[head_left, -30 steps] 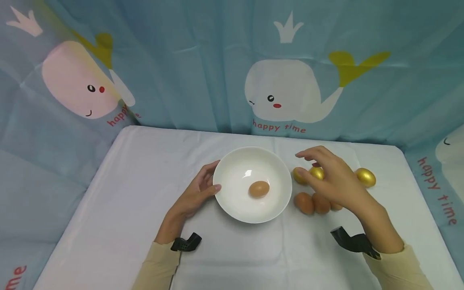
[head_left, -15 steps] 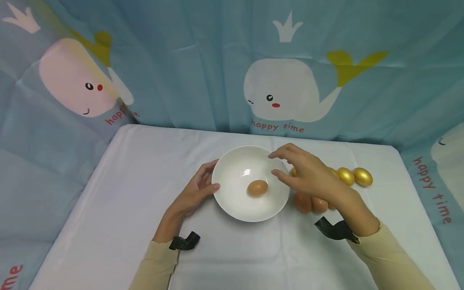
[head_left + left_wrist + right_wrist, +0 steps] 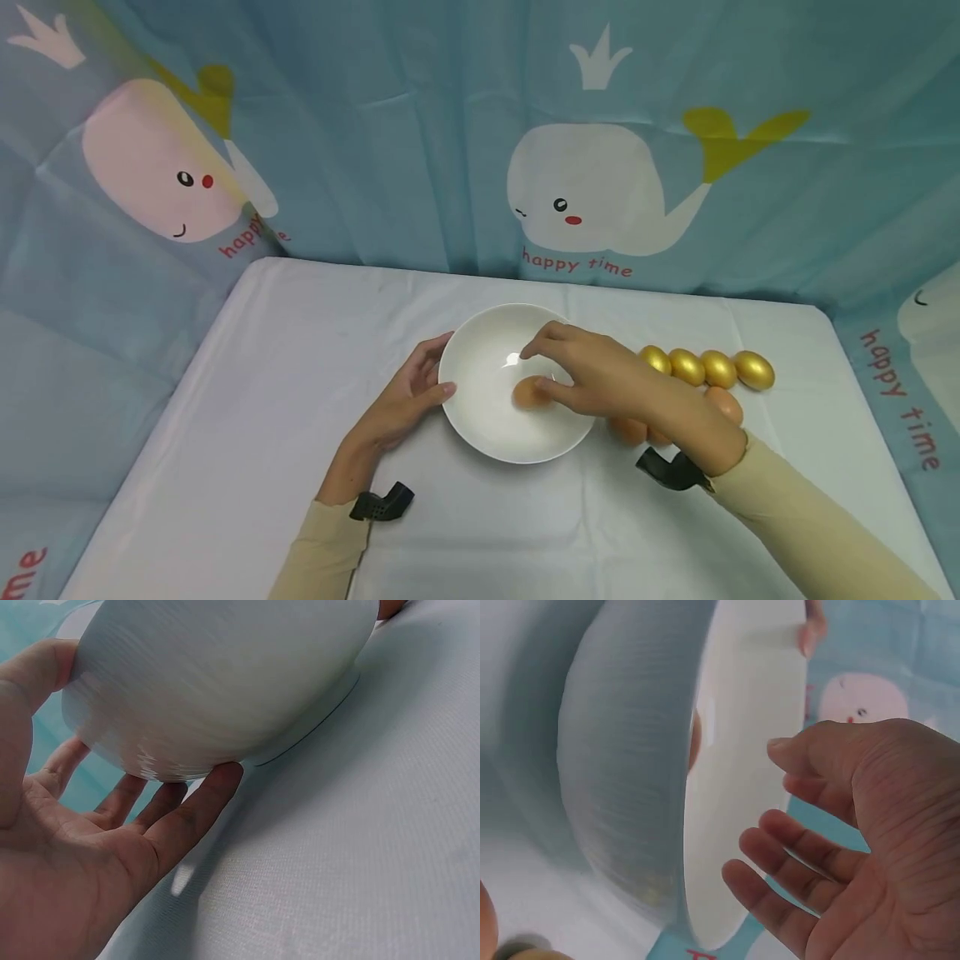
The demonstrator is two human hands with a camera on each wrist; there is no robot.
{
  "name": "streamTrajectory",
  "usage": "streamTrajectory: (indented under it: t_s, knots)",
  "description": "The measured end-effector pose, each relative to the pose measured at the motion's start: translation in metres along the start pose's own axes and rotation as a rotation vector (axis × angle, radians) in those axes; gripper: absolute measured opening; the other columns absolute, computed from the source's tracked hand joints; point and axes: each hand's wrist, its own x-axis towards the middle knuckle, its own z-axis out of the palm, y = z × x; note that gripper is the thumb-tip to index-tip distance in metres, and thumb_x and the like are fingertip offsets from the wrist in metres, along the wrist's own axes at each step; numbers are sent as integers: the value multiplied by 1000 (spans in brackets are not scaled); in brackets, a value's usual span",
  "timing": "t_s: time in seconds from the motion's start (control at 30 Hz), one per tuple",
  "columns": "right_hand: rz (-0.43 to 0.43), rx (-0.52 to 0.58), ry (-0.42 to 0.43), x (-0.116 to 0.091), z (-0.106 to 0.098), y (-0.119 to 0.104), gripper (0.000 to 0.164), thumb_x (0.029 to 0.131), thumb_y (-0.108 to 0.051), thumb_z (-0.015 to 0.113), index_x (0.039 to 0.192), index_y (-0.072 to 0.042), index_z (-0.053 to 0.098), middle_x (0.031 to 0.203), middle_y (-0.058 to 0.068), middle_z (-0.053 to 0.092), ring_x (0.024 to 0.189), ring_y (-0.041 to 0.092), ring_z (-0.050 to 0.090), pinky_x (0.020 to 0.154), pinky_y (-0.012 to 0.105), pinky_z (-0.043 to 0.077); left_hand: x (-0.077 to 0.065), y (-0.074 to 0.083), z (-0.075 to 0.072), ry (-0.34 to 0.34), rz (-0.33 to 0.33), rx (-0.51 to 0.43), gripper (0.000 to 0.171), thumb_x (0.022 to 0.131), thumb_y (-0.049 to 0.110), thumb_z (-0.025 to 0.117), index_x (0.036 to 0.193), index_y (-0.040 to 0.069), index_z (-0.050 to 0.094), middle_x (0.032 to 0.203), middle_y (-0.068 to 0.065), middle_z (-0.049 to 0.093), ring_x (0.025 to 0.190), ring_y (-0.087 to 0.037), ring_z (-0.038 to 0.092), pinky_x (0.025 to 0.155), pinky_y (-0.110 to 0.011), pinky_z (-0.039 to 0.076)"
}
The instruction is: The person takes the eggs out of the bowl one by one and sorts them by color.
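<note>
A white bowl (image 3: 480, 429) stands on the table with one brown egg (image 3: 527, 395) inside. My left hand (image 3: 405, 396) holds the bowl's left side; in the left wrist view the thumb lies at the rim and the fingers support the curved underside (image 3: 210, 682). Over the bowl's right half reaches my right hand (image 3: 588, 367), its thumb overlapping the egg in the head view. From the right wrist, the thumb and fingers of that hand (image 3: 877, 840) are loosely bent and apart, with nothing between them. Most of the egg (image 3: 695, 742) is hidden there by the bowl wall.
Right of the bowl lies a row of several golden eggs (image 3: 717, 367). Nearer the person are several brown eggs (image 3: 724, 405), partly covered by the right forearm. A white cloth (image 3: 465, 533) covers the table, and a blue whale-print curtain (image 3: 435, 167) hangs behind it.
My right hand has moved left from above the golden eggs to over the bowl, lowering toward the egg inside. The left hand keeps its hold on the bowl.
</note>
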Motion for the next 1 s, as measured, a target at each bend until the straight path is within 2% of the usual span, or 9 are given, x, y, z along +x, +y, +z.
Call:
streamTrajectory:
  t_s: [0.13, 0.27, 0.4, 0.53, 0.7, 1.0]
  knots:
    - [-27, -22, -53, 6, 6, -4, 34, 99, -28, 76, 129, -13, 71, 126, 5, 68, 102, 20, 69, 88, 37, 60, -2, -2, 1, 3, 1, -9, 76, 101, 5, 66, 166, 16, 27, 171, -14, 29, 148, -16, 51, 108, -27, 56]
    - [-55, -103, -110, 12, 13, -5, 32, 97, -25, 77, 128, -16, 72, 123, 3, 68, 90, 14, 61, 82, 30, 56, -3, -3, 2, 6, -3, -18, 76, 101, 5, 66, 166, 16, 27, 171, -13, 29, 150, -17, 50, 109, -27, 55]
    - [-89, -176, -139, 15, 19, -4, 31, 96, -21, 78, 126, -16, 73, 122, 3, 67, 93, 14, 62, 83, 31, 58, -3, -1, 1, 10, 0, -12, 75, 101, 5, 66, 165, 17, 28, 172, -12, 29, 152, -19, 47, 110, -27, 54]
    - [-123, -182, -130, 16, 24, -3, 24, 95, -16, 77, 119, -14, 73, 109, 3, 67, 91, 17, 63, 81, 30, 57, -1, 0, 1, 10, -4, -11, 75, 101, 4, 65, 165, 18, 28, 172, -11, 29, 156, -28, 43, 110, -26, 54]
    - [-154, -174, -124, 21, 28, -4, 10, 95, -12, 75, 103, -13, 69, 87, -3, 55, 77, 12, 50, 70, 22, 43, -1, 1, 1, 6, -1, -12, 77, 101, 4, 65, 166, 16, 26, 173, -11, 28, 157, -37, 39, 110, -26, 54]
    - [-122, -187, -207, 26, 27, -9, 5, 97, -10, 71, 96, -13, 67, 82, -3, 49, 71, 12, 45, 67, 23, 37, -1, 0, 0, 0, 8, -27, 77, 101, 4, 65, 166, 14, 26, 172, -13, 28, 156, -35, 41, 109, -27, 55]
